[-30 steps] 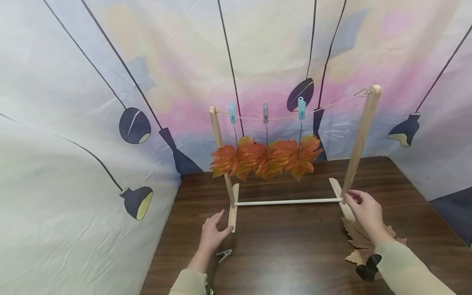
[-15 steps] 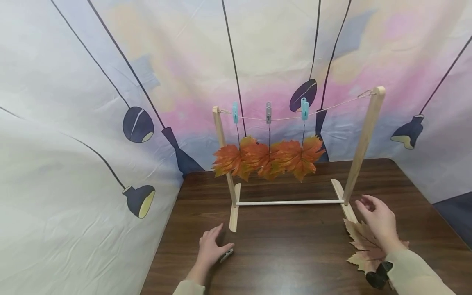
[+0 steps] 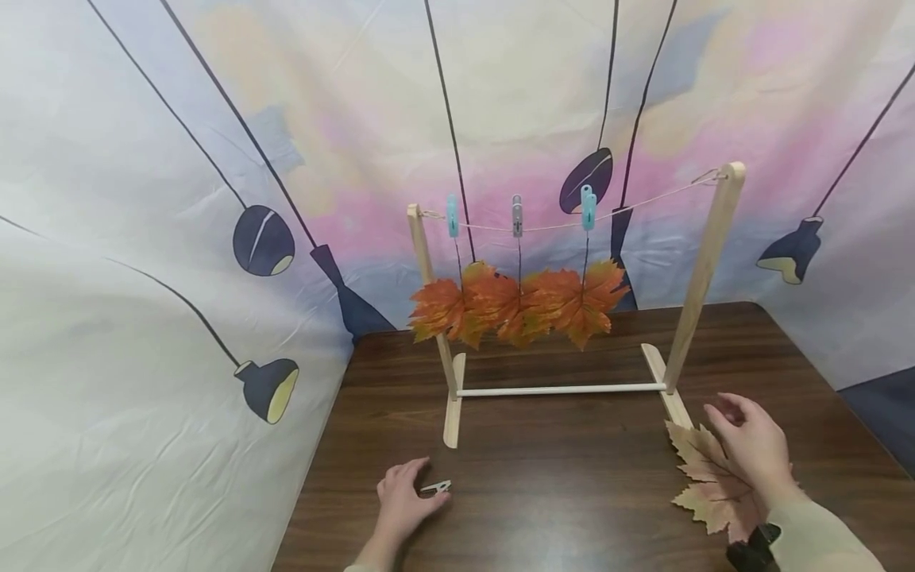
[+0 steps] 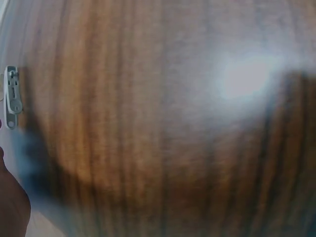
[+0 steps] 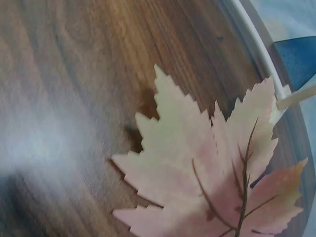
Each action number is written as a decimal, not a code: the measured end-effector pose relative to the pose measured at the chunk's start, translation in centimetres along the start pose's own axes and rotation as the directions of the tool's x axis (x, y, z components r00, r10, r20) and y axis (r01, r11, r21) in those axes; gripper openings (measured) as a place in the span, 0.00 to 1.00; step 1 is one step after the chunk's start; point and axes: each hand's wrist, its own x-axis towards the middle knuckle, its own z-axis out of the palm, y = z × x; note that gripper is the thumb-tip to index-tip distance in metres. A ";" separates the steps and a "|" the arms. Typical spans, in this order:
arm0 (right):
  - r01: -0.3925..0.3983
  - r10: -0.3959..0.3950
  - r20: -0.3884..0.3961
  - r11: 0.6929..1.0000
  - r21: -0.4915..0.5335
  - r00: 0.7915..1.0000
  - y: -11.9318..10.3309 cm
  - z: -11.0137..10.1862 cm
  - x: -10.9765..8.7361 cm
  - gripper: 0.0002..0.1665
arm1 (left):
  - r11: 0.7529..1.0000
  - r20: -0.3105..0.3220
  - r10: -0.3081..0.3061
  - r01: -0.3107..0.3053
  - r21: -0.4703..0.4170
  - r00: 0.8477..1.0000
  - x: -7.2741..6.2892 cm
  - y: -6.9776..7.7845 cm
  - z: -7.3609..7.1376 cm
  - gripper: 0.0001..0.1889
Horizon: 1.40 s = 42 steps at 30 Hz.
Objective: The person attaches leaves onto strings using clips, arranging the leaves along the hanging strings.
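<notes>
My left hand (image 3: 399, 502) is low over the table, thumb and fingers spread on either side of a small pale grey clothespin (image 3: 438, 486). In the left wrist view the clothespin (image 4: 12, 98) lies at the left edge, close to the hand. My right hand (image 3: 758, 446) hovers with bent fingers above a pale pink-beige artificial maple leaf (image 3: 715, 485), holding nothing visible. That leaf (image 5: 197, 163) fills much of the right wrist view. Orange maple leaves (image 3: 511, 306) hang by their stems from two blue clothespins (image 3: 588, 210) and a grey clothespin (image 3: 517, 216) on a string.
A wooden stand with a left post (image 3: 432, 310), a right post (image 3: 704, 278) and a white crossbar (image 3: 561, 390) stands on the brown wood-grain table (image 3: 557, 461). Behind it hangs a cloth backdrop (image 3: 343, 119) printed with lamps.
My right hand has left the foot of the right post and moved right and toward me, over the pale leaf. The left hand has drawn back from the stand's left foot to the loose clothespin.
</notes>
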 end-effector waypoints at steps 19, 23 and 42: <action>-0.097 0.097 0.028 0.995 -0.020 0.995 2.4 -0.6 -1.6 0.27 | 0.982 -0.047 0.165 -0.160 0.102 0.985 -3.1 -0.1 1.3 0.24; -0.105 0.105 0.019 0.994 -0.030 0.994 2.9 -0.4 -1.9 0.27 | 0.983 -0.063 0.164 -0.157 0.096 0.984 -3.2 0.4 1.4 0.20; -0.163 0.163 -0.012 0.986 -0.039 0.987 4.5 -0.9 -5.1 0.27 | 0.973 -0.187 0.208 -0.184 0.141 0.960 -3.0 -0.8 1.3 0.22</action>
